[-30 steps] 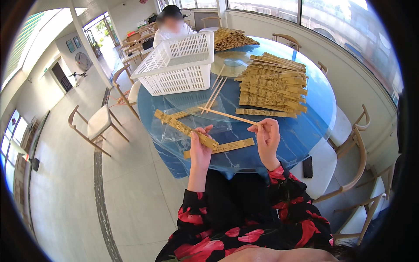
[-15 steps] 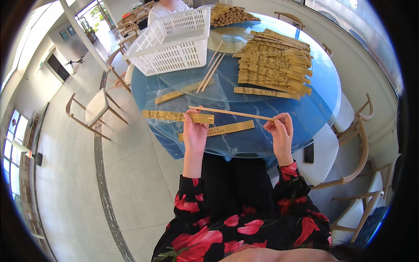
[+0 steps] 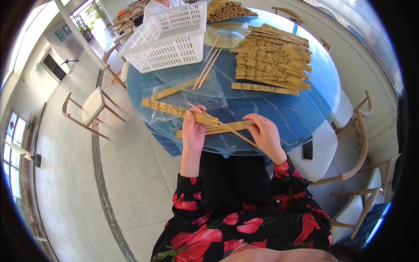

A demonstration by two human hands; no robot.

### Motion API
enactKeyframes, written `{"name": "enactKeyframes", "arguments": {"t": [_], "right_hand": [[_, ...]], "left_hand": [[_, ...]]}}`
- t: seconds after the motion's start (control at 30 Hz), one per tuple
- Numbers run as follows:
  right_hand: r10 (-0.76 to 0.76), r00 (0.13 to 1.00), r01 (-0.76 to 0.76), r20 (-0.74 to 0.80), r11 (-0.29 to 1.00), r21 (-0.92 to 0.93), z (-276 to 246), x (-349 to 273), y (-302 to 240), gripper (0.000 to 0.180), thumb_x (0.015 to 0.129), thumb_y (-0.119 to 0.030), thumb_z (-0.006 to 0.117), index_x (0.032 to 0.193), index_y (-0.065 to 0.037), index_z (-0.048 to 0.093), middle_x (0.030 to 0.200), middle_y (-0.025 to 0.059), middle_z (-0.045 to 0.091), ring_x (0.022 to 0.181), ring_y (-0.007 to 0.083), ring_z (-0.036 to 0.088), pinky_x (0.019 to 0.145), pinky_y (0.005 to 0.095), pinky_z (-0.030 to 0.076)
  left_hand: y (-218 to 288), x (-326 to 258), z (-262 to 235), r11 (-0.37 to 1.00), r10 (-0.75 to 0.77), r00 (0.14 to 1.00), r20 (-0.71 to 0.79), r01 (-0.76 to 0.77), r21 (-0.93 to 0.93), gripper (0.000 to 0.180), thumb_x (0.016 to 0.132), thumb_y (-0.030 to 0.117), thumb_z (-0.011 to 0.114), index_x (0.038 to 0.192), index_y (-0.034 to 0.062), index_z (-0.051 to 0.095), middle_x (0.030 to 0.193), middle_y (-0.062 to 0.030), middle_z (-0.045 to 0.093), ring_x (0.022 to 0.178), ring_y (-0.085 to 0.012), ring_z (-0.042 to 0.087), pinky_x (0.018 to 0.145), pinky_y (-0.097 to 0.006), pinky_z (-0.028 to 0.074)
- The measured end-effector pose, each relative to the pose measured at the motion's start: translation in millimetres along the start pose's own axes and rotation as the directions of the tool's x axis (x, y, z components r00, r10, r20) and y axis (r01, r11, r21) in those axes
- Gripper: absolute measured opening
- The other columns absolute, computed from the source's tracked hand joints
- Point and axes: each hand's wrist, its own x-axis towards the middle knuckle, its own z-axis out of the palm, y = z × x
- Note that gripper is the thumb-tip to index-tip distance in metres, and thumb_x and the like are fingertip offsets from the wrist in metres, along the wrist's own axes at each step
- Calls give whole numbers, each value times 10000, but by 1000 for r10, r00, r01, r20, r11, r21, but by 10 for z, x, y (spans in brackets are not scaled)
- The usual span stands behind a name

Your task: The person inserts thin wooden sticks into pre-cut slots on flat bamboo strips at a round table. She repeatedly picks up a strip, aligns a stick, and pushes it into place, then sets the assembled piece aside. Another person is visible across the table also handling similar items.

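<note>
My left hand (image 3: pixel 193 131) is closed around a yellow-brown printed paper chopstick sleeve (image 3: pixel 163 107), its right end sticking out past the fingers. A pale wooden chopstick (image 3: pixel 240 135) slants across that sleeve at the left hand, its lower end pointing down to the right. Flat on the table near the front edge lies another printed sleeve (image 3: pixel 227 127). My right hand (image 3: pixel 265 136) pinches at its right end, thumb and forefinger close together; part of that end is hidden by the fingers.
A round blue marbled table (image 3: pixel 279 111) carries a large pile of sleeves (image 3: pixel 273 59), another stack (image 3: pixel 229 11), loose chopsticks (image 3: pixel 209 70), clear plastic film (image 3: pixel 214 97) and a white slotted basket (image 3: pixel 170 54). Chairs (image 3: pixel 94 107) stand around. A person (image 3: pixel 163 5) sits beyond.
My right hand has let go of the chopstick and come left to the sleeve on the table. The chopstick has swung from nearly level to a downward slant, staying with my left hand.
</note>
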Motion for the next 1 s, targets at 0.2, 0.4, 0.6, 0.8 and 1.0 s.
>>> {"name": "enactKeyframes", "arguments": {"t": [0.2, 0.4, 0.6, 0.8, 1.0], "right_hand": [[-264, 961, 274, 82, 947, -169, 307, 5, -116, 204, 858, -199, 677, 1019, -75, 656, 822, 80, 612, 818, 301, 606, 719, 396, 488], [-170, 981, 138, -91, 948, -286, 172, -78, -81, 184, 905, -152, 619, 1070, -88, 666, 788, 73, 627, 733, 296, 615, 652, 409, 485], [-164, 985, 149, -48, 962, -230, -86, -266, -124, 187, 907, -150, 630, 1080, -109, 690, 718, 71, 604, 673, 285, 602, 603, 384, 466], [-165, 986, 154, -14, 947, -281, -142, -296, -155, 185, 881, -128, 652, 1060, -115, 700, 686, 65, 561, 662, 277, 587, 588, 387, 453], [-149, 989, 142, -2, 941, -306, -171, -308, -127, 187, 879, -127, 652, 1059, -111, 702, 680, 66, 547, 658, 274, 577, 582, 391, 447]], "left_hand": [[-12, 0, 68, 999, 5, 999, -35, -4, 35, 341, 1060, 365, 443, 1073, 50, 573, 1204, -80, 531, 914, -92, 596, 805, -233, 518], [-12, 18, 76, 998, 17, 993, -113, -23, -52, 357, 1057, 388, 437, 1071, 55, 565, 1287, -122, 529, 845, -98, 590, 748, -242, 524], [-25, 20, 33, 996, 19, 995, -95, -28, -88, 348, 1059, 400, 423, 1074, 75, 548, 1244, -111, 546, 719, -124, 517, 668, -262, 483], [-24, 12, 30, 988, 22, 995, -96, -37, -152, 330, 1058, 381, 435, 1058, 69, 544, 1203, -119, 563, 718, -125, 519, 673, -267, 488], [-25, 16, 27, 981, 20, 993, -118, -42, -187, 321, 1053, 381, 448, 1046, 74, 542, 1167, -114, 589, 713, -124, 521, 671, -264, 485]]}}
